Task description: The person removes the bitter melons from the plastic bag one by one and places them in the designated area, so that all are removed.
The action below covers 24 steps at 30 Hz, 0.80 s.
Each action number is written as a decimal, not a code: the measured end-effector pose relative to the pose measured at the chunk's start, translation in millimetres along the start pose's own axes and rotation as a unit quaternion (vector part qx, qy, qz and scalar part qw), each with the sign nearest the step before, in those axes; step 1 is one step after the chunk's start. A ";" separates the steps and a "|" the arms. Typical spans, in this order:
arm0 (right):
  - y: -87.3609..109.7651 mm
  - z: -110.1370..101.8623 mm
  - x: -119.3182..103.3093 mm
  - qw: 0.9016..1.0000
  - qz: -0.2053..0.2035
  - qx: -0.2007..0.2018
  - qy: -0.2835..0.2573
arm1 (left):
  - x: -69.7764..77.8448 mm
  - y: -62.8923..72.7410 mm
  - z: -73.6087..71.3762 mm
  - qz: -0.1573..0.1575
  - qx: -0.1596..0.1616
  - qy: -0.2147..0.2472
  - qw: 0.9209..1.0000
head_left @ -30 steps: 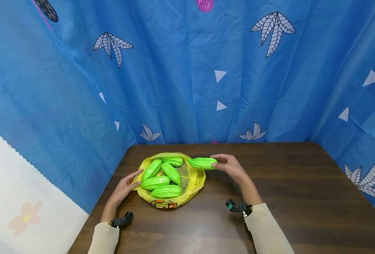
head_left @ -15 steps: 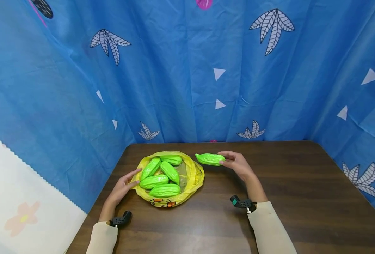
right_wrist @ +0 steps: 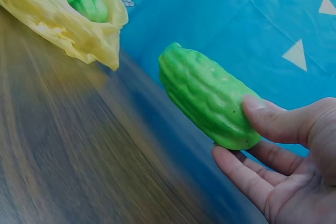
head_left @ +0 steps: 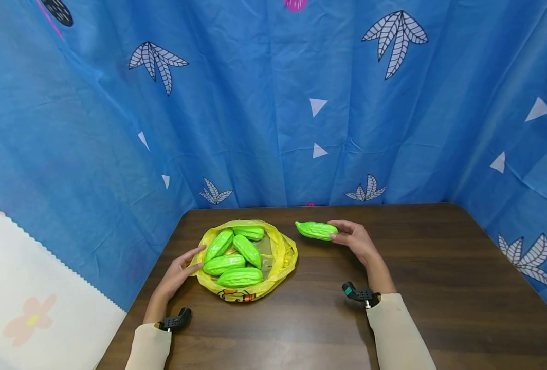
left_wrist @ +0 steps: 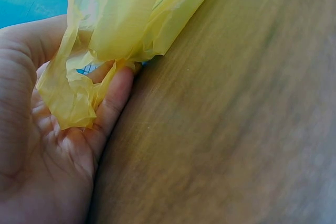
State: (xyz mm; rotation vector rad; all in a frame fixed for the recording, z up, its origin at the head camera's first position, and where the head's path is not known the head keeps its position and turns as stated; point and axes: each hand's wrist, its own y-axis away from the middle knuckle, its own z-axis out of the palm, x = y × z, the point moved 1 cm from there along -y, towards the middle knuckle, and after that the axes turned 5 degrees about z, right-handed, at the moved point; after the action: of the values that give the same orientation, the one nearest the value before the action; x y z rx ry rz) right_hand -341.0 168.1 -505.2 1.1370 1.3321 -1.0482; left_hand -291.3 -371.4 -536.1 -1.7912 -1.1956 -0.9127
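A bright green bitter melon (head_left: 316, 230), shiny and bumpy, is pinched at one end by my right hand (head_left: 356, 241), thumb on one side and fingers on the other. In the right wrist view the melon (right_wrist: 207, 98) tilts, its stem end pointing away from the palm. My left hand (head_left: 175, 273) is at the left rim of a yellow plastic bag (head_left: 280, 277). Its thumb and fingers hold the bag's edge, and a loose fold of the bag (left_wrist: 79, 100) hangs over the palm. Several more bitter melons (head_left: 240, 277) lie inside the wide-mouthed bag.
The bag stands on the left part of a dark brown wooden table (head_left: 440, 277). A blue patterned curtain (head_left: 255, 103) hangs behind the table and along its sides. At lower left is a white cloth (head_left: 60, 288) with a flower print.
My right hand has carried the bitter melon from over the bag's right rim further right, away from the bag. The left hand has stayed at the bag's left rim.
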 end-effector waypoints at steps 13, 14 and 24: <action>3.6 -16.5 10.1 0.999 0.000 0.029 0.033 | -1.7 0.3 0.5 -0.006 0.003 0.002 1.000; 3.9 -17.5 10.9 0.999 0.002 0.028 0.030 | -1.9 0.3 0.6 -0.007 0.004 0.002 1.000; 4.9 -22.3 13.8 1.000 0.012 0.018 0.005 | 0.8 -0.3 -0.3 -0.009 0.008 -0.005 1.000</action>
State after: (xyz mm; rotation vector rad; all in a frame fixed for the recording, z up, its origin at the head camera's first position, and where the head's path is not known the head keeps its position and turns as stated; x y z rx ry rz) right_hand -339.9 191.8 -517.3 1.1842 1.3092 -1.0527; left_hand -291.5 -371.3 -535.2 -1.7762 -1.2241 -0.9023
